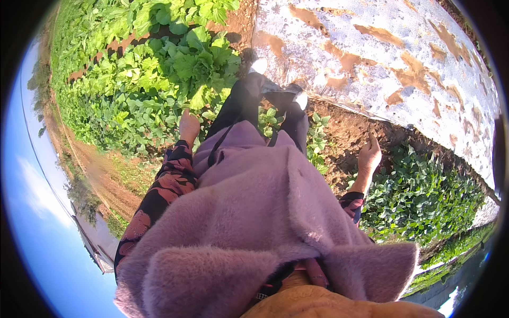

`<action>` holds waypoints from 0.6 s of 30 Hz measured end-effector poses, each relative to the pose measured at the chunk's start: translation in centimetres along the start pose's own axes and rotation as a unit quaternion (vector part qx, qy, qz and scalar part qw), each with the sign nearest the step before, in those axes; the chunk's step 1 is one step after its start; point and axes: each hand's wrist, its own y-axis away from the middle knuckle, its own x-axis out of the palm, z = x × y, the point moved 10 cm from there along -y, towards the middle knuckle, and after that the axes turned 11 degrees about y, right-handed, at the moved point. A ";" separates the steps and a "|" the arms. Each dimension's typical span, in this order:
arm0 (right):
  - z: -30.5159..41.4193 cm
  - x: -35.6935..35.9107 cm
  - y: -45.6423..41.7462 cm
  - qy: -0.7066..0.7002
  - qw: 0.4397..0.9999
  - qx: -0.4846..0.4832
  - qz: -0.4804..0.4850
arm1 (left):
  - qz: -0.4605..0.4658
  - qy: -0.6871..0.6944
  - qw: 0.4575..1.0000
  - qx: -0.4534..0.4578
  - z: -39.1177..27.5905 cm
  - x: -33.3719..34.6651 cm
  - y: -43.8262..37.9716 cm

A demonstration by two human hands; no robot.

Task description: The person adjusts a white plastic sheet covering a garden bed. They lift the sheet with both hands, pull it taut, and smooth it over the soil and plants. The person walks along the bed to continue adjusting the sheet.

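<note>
My left hand (189,126) hangs beside my leg, over low leafy plants (149,115). Its fingers are mostly turned from view, and nothing can be seen in it. Out to the other side, my right hand (370,154) hangs over bare reddish soil (344,147), near a patch of dark green leafy plants (421,194). The fingers there look bent and close together; whether they pinch anything small is too unclear to tell. A mauve fuzzy vest (250,198) covers my body. Small plants (317,139) grow by my dark-trousered legs (230,107).
White plastic mulch film (397,51), smeared with soil, covers the ground ahead right. Large lettuce-like plants (203,59) crowd the front left. My light-toed shoes (301,100) stand at the film's edge. A dirt strip (93,163) and a building (93,242) lie far left.
</note>
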 end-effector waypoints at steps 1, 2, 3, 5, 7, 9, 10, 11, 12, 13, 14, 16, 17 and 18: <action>0.8 0.5 -0.1 -0.008 1.000 -0.015 -0.002 | 0.013 -0.022 1.000 0.000 0.3 -1.5 -0.2; 1.7 0.8 -0.2 -0.017 0.999 -0.030 -0.005 | -0.042 -0.012 0.999 0.012 3.7 -2.9 -1.9; 1.9 -0.3 -0.7 -0.005 0.999 -0.041 -0.018 | -0.004 -0.051 0.999 0.012 1.2 -3.0 -1.5; 3.5 0.2 -2.1 0.040 0.997 -0.062 0.013 | -0.055 -0.004 0.998 -0.013 4.5 -7.0 -3.3; 4.5 -0.3 -3.8 0.067 0.995 -0.073 0.020 | -0.058 -0.077 0.995 0.013 6.2 -9.4 -5.5; 5.0 -1.6 -5.2 0.111 0.991 -0.070 0.008 | -0.035 -0.057 0.997 -0.043 6.0 -10.9 -7.8; 5.3 -1.8 -5.7 0.120 0.990 -0.076 -0.021 | -0.037 -0.086 0.996 -0.008 8.4 -11.8 -10.7; 5.7 -1.5 -5.8 0.130 0.987 -0.078 -0.049 | -0.037 -0.118 0.992 0.028 10.9 -12.4 -14.4; 7.0 -1.0 -5.5 0.155 0.988 -0.017 -0.003 | 0.015 -0.202 0.978 0.046 11.5 -12.1 -17.2; 8.0 -1.2 -4.3 0.152 0.988 0.008 -0.030 | 0.035 -0.271 0.958 0.086 10.8 -11.7 -21.6; 8.6 -0.1 -2.3 0.146 0.987 0.040 -0.054 | 0.048 -0.336 0.932 0.125 10.8 -11.2 -25.8; 12.5 4.2 2.9 0.128 0.983 0.119 -0.055 | 0.027 -0.338 0.923 0.184 7.7 -10.3 -36.0; 14.5 7.3 6.5 0.094 0.980 0.171 -0.048 | 0.036 -0.286 0.937 0.199 5.2 -9.2 -41.5; 16.8 11.0 10.7 0.067 0.967 0.244 -0.009 | 0.038 -0.241 0.944 0.222 2.0 -9.1 -47.5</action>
